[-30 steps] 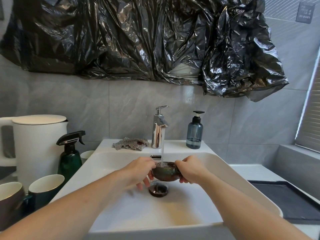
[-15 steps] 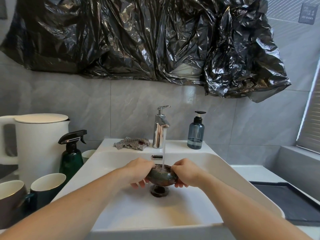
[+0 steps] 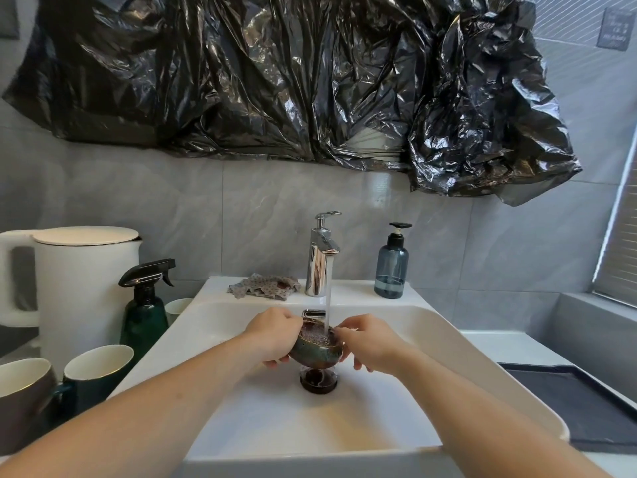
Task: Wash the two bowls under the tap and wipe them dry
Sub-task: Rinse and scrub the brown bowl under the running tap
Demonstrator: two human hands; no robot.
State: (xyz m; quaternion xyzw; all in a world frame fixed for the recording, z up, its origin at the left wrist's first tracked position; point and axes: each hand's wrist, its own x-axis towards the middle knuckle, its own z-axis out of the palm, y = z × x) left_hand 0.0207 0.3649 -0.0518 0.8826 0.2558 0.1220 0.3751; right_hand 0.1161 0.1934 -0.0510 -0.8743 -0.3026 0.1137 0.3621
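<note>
Since half a second earlier, I noted the bowl (image 3: 315, 350) had tipped, rim leaning toward the left hand (image 3: 275, 334), which gripped its left side, fingers curled beneath. Right hand (image 3: 370, 343) pinched the right rim. Bowl hung over the drain (image 3: 319, 380) in the sink (image 3: 448, 343), the tap (image 3: 320, 253) stream (image 3: 328, 291) landing inside. Cloth (image 3: 263, 286) lay on the ledge behind.

Tap (image 3: 319, 260) — polished metal; bowl (image 3: 315, 351) — glossy glaze.

Illegible pale lettering on dark wall plaque (image 3: 617, 28)
</note>
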